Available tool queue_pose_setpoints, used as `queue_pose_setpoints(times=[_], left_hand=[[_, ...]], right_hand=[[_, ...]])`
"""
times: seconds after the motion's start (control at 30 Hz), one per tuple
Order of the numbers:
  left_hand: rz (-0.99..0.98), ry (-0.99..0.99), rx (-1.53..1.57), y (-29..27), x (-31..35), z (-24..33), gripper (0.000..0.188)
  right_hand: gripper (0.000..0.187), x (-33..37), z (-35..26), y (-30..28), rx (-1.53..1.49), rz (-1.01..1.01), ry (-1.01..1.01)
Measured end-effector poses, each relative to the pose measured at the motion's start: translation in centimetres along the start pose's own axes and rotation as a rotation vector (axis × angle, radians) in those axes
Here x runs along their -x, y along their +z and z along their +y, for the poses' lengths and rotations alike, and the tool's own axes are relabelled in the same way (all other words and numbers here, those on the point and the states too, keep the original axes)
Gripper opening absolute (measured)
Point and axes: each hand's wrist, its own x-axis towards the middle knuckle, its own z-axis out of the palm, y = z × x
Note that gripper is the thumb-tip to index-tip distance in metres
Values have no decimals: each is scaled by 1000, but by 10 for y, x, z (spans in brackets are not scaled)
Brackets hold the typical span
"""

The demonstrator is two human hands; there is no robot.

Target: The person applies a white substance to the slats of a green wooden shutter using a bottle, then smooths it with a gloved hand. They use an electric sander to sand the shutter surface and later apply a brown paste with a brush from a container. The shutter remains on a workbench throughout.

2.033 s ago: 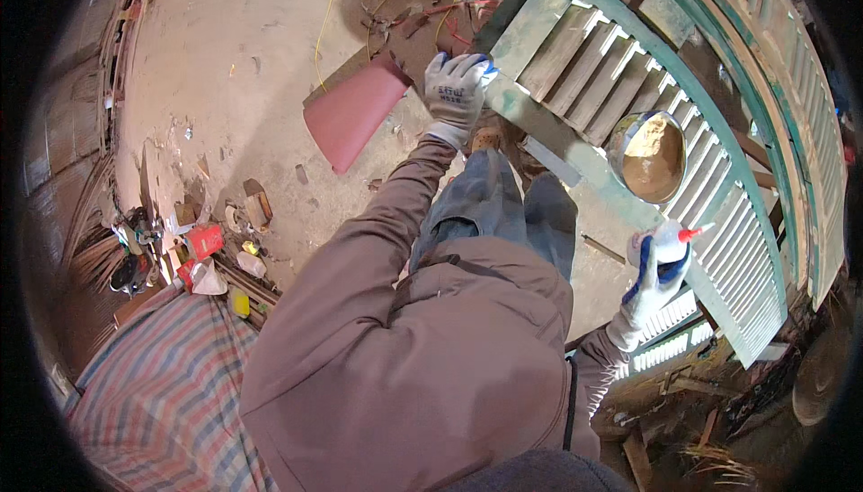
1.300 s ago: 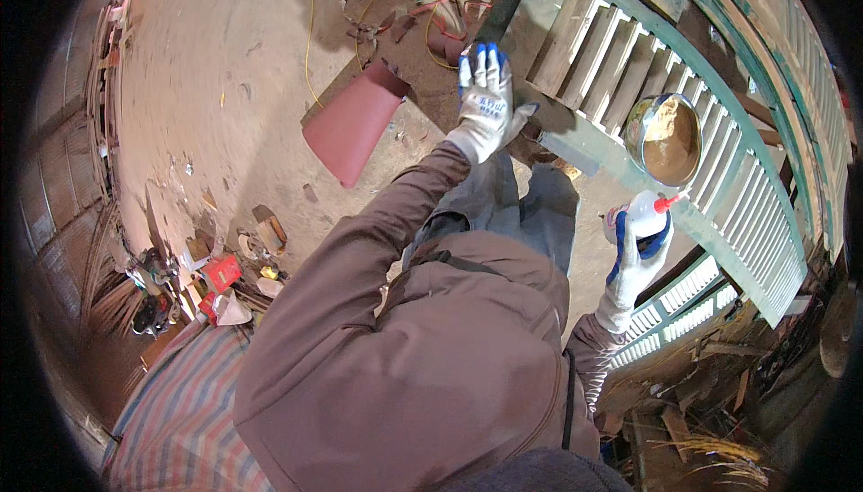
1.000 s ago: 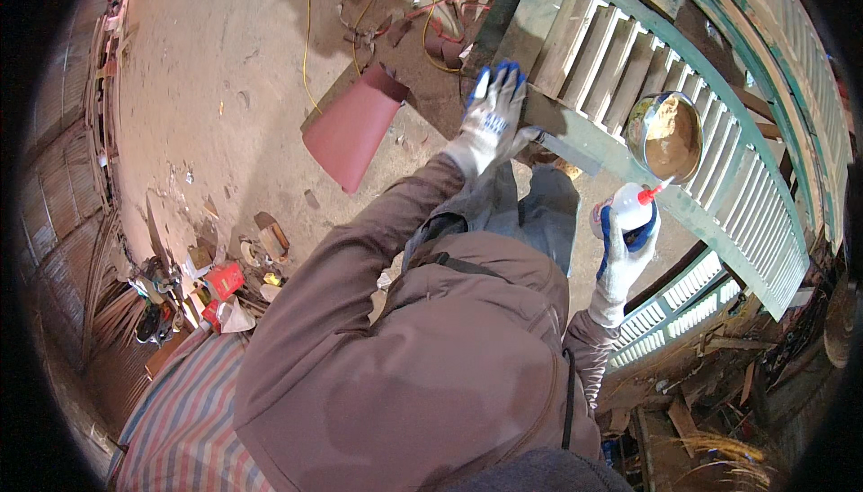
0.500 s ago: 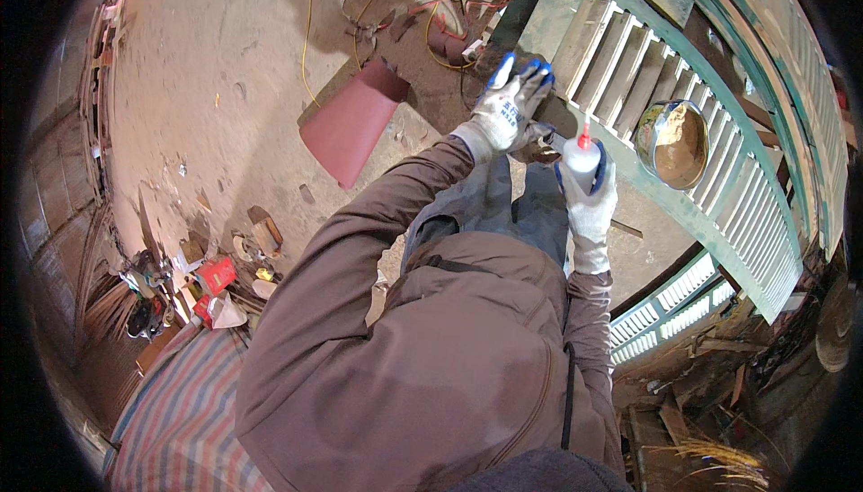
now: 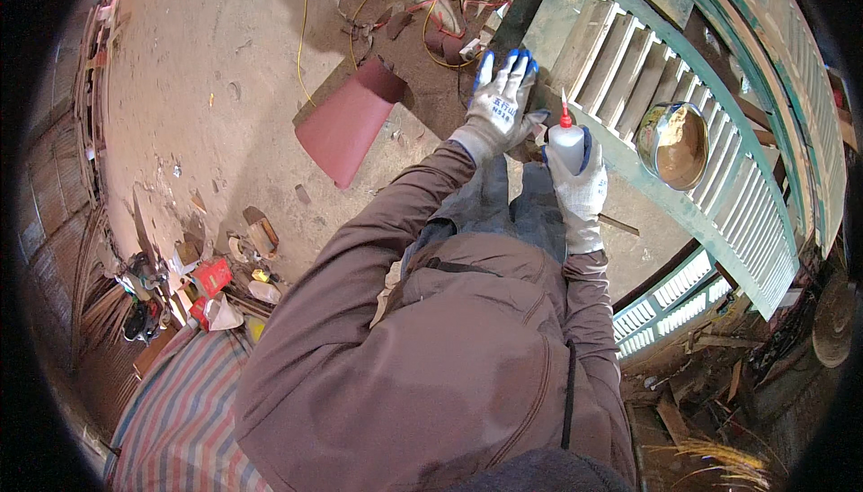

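White work gloves with blue fingertips cover both of my hands. My left hand (image 5: 502, 116) is stretched out with the palm down, at the near end of a green slatted shutter (image 5: 564, 8); what lies under it is hidden. In my right hand (image 5: 580, 193) a white squeeze bottle (image 5: 565, 150) with a red nozzle is held upright, its tip pointing away from me. The bottle is just right of my left thumb. Beyond it to the right, an open tin (image 5: 680, 146) with tan paste inside rests on the shutter slats.
A dark red flared sheet piece (image 5: 346, 132) lies on the dusty floor to the left, near a yellow cord (image 5: 300, 60). More green shutters (image 5: 674, 303) are at the right. A striped cloth (image 5: 184, 407) and a red box (image 5: 212, 276) sit at the lower left among scraps.
My right hand has brought the bottle left, closer to my left hand. My left hand has shifted slightly left and its fingers now point more directly away from me.
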Motion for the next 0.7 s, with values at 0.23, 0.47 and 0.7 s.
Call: queue_pose_setpoints(times=[0.23,0.47,0.7], left_hand=[[-217,-124,13,-25,80,18,89],[-206,-272,-112,-34,139,-27,82],[-158,-369,-101,-32,147,-41,72]], right_hand=[[80,-13,-9,11,274,-75,-57],[77,-34,-27,29,369,-126,-119],[76,-37,-31,34,363,-130,-155]])
